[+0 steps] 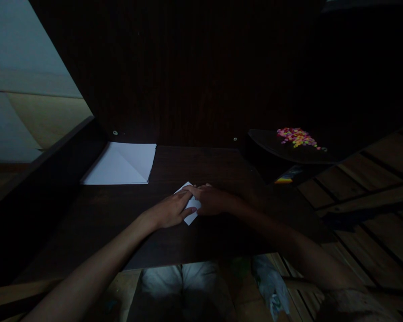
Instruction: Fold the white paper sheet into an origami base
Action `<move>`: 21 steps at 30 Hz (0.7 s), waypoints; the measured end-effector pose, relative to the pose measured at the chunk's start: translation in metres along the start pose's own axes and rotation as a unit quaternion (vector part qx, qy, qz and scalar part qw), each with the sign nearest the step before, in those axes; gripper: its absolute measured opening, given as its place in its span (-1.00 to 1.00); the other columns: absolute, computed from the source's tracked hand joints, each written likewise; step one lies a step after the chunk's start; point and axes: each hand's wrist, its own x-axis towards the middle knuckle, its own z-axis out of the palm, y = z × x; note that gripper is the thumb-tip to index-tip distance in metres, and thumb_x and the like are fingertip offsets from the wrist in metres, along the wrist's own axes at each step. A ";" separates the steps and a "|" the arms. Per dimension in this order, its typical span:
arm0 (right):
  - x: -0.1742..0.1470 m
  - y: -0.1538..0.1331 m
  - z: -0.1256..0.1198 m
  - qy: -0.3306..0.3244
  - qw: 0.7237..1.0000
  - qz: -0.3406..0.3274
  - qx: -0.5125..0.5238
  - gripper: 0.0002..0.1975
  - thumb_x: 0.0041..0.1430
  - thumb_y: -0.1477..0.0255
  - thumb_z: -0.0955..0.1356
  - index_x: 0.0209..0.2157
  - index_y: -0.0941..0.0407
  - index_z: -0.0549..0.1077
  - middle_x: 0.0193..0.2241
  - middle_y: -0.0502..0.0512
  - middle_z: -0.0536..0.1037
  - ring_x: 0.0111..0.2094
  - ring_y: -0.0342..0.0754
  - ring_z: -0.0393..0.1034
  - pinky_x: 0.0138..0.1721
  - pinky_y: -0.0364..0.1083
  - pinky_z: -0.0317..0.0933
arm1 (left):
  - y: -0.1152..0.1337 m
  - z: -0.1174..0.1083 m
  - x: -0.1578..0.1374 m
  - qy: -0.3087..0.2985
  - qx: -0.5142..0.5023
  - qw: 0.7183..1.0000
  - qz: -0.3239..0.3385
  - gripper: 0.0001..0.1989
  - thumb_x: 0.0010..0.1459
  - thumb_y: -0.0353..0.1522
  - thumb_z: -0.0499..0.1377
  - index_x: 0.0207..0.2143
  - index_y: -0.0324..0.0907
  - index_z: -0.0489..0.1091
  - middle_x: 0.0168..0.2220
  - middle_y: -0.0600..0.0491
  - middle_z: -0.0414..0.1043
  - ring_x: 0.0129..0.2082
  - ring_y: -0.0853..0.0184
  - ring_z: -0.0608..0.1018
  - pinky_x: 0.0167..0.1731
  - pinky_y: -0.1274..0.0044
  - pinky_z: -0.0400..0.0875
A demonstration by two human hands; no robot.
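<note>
A small folded piece of white paper (pixel 189 218) lies slanted on the dark desk, partly covered by both hands. My left hand (pixel 170 211) reaches in from the left and holds the paper down, its thumb on the lower part and its fingers toward the top. From the other side, my right hand (pixel 212 199) grips the paper's right edge, with one finger reaching across and meeting the left fingers. The fingers overlap, so the middle of the paper is hidden.
A stack of white sheets (pixel 121 163) lies at the back left, its top sheet creased. Small colourful pieces (pixel 297 137) are heaped on a raised corner shelf (pixel 268 139) at right. A dark panel (pixel 195 80) rises behind the desk (pixel 201 163). Below hangs a plastic bag (pixel 272 281).
</note>
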 end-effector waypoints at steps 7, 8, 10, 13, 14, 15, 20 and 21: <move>-0.007 0.001 0.009 0.041 0.998 0.037 -0.032 -0.38 0.00 0.48 0.44 0.11 0.10 0.24 -0.01 0.26 0.47 -0.01 0.19 0.35 0.00 0.12 0.12 | 0.001 0.000 0.000 0.010 0.005 1.000 0.006 -0.65 0.33 -0.25 0.01 0.08 -0.24 0.18 0.11 -0.20 0.34 0.11 0.13 0.44 0.12 0.32 0.30; -0.007 0.000 0.009 0.053 0.997 0.045 -0.043 -0.39 -0.01 0.48 0.45 0.10 0.11 0.26 -0.03 0.26 0.47 -0.01 0.19 0.34 0.00 0.12 0.11 | 0.000 0.001 0.000 0.015 0.007 1.000 0.011 -0.62 0.33 -0.25 0.01 0.11 -0.25 0.16 0.15 -0.21 0.30 0.14 0.13 0.41 0.14 0.31 0.29; -0.009 -0.003 0.009 0.079 0.994 0.056 -0.056 -0.40 -0.03 0.49 0.47 0.07 0.13 0.28 -0.04 0.26 0.47 -0.01 0.18 0.32 0.00 0.10 0.11 | 0.001 0.001 0.001 0.022 0.015 0.999 0.021 -0.56 0.32 -0.27 0.03 0.17 -0.26 0.11 0.21 -0.24 0.22 0.20 0.11 0.35 0.17 0.29 0.26; -0.012 -0.004 0.005 0.102 0.993 0.029 -0.044 -0.46 -0.03 0.48 0.48 0.02 0.13 0.31 -0.08 0.21 0.47 -0.04 0.12 0.31 -0.03 0.03 0.13 | 0.002 0.001 0.002 0.026 0.035 0.998 0.039 -0.59 0.32 -0.31 0.03 0.17 -0.26 0.15 0.22 -0.23 0.21 0.24 0.11 0.30 0.19 0.28 0.25; -0.015 -0.002 0.003 0.109 0.993 0.014 -0.036 -0.49 -0.01 0.45 0.48 0.00 0.11 0.33 -0.09 0.17 0.47 -0.05 0.10 0.30 -0.05 0.02 0.14 | 0.003 0.001 0.002 0.028 0.044 0.998 0.047 -0.61 0.32 -0.32 0.02 0.15 -0.26 0.18 0.22 -0.22 0.23 0.24 0.11 0.29 0.19 0.28 0.25; -0.017 -0.001 0.002 0.120 0.992 0.002 -0.030 -0.51 0.00 0.40 0.48 -0.02 0.09 0.34 -0.11 0.14 0.46 -0.06 0.08 0.30 -0.05 0.01 0.14 | 0.004 0.002 0.002 0.033 0.053 0.996 0.055 -0.62 0.32 -0.32 0.02 0.15 -0.26 0.19 0.22 -0.22 0.24 0.25 0.11 0.29 0.20 0.28 0.24; -0.036 0.014 0.001 0.209 0.975 0.029 -0.067 -0.73 0.17 0.30 0.40 -0.10 0.05 0.42 -0.14 0.11 0.45 -0.08 0.07 0.26 -0.05 0.06 0.10 | 0.007 0.009 0.005 0.090 0.095 0.990 0.057 -0.62 0.38 -0.29 -0.06 0.18 -0.22 0.20 0.22 -0.17 0.26 0.23 0.16 0.31 0.25 0.24 0.15; -0.039 0.017 0.003 0.209 0.975 0.018 -0.076 -0.76 0.21 0.28 0.38 -0.11 0.06 0.44 -0.13 0.12 0.45 -0.08 0.06 0.27 -0.04 0.07 0.10 | 0.007 0.012 0.006 0.102 0.105 0.988 0.052 -0.63 0.39 -0.29 -0.07 0.17 -0.22 0.21 0.20 -0.17 0.29 0.22 0.16 0.34 0.25 0.22 0.15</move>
